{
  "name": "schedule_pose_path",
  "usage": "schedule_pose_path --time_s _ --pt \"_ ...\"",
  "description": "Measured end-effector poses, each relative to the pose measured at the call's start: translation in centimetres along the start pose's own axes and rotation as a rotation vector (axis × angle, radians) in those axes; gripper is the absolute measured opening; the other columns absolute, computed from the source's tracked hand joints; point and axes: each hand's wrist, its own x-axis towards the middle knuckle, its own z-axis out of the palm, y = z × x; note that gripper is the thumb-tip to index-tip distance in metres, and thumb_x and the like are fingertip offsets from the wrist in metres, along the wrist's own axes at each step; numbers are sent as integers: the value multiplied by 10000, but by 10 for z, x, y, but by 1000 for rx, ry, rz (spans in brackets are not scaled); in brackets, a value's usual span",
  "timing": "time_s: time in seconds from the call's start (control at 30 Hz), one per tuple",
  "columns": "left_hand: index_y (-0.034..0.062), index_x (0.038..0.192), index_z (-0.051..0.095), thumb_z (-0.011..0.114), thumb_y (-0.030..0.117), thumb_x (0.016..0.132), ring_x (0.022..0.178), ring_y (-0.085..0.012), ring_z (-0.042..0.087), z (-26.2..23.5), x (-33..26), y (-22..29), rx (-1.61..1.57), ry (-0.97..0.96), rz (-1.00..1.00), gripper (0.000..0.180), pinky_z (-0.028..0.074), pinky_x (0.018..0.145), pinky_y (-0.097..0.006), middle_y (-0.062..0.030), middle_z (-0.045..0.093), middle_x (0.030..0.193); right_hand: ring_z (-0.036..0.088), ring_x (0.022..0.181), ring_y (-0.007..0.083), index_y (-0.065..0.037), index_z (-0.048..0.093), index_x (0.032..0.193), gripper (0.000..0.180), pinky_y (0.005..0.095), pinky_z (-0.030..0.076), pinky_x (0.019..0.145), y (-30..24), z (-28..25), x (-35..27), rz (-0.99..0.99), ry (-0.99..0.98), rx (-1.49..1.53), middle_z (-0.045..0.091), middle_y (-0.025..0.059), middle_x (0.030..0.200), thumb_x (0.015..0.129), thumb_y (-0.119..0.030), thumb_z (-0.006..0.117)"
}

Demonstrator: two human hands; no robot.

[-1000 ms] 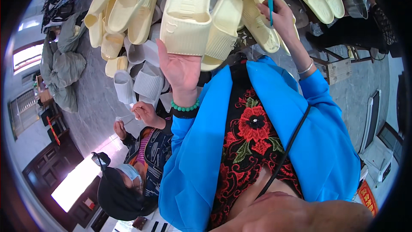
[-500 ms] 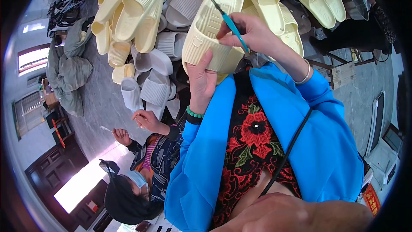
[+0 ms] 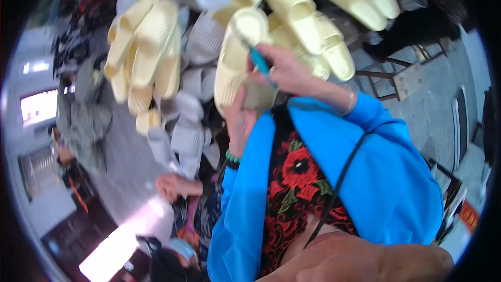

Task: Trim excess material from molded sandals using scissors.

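Note:
A pale yellow slide slipper [image 3: 228, 86] with a ribbed strap is held up in front of me, its toe pointing down toward my body. My left hand [image 3: 242, 124] is closed on its strap end from below. Over the slipper, my right hand [image 3: 284, 72] grips a slim tool with a teal handle [image 3: 259, 60]. The tool's thin dark tip reaches up across the slipper's footbed; motion blur hides its exact shape and whether it touches.
Heaps of yellow slippers [image 3: 151, 55] and grey slippers [image 3: 188, 138] lie around the work. A co-worker's hand [image 3: 176, 186] is at the lower left. A wooden stool [image 3: 409, 81] stands right, and crumpled grey-green fabric [image 3: 83, 125] lies far left.
The view has shifted and blurred. My hands, slipper and tool sit lower and further left in it. A grey slipper now shows at the top. The co-worker's stick is no longer visible.

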Motion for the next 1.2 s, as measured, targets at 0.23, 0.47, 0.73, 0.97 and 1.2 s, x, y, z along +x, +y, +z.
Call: schedule_pose_path --time_s 0.23,0.47,0.73,0.97,1.2 --pt "63 1447 305 453 250 1011 1256 -268 482 8 -4 -2 -169 -116 -321 497 383 1068 -450 -137 461 1395 583 732 136 1 570 872 223 317 482 664 1 -15 6 -94 -56 64 631 83 778 747 -111 717" --pt "87 1408 396 479 313 996 1285 -285 455 13 -7 -6 -53 -82 -176 477 336 1091 -499 -124 485 1395 567 705 153 -15 572 887 312 332 468 646 -3 -23 3 -102 -41 -40 602 100 750 751 -236 747" --pt "29 1383 414 522 104 956 1226 -269 519 -5 -3 6 -101 13 -96 446 419 1034 -425 -128 500 1369 621 739 347 -16 596 899 581 422 482 650 0 -79 -15 -121 -301 -699 629 163 783 722 -553 730" --pt "54 1381 413 630 -43 859 1222 -236 521 0 -3 3 17 -16 129 573 425 1044 -393 -96 523 1339 598 712 391 -4 549 834 577 469 459 632 -10 -87 -19 -227 -395 -809 578 176 697 703 -530 746" --pt "65 1375 415 654 -53 837 1194 -229 541 -1 -2 1 13 -8 112 600 442 1028 -388 -93 540 1313 604 725 390 2 572 856 588 470 469 641 -9 -80 -12 -242 -469 -852 578 179 692 713 -545 736"
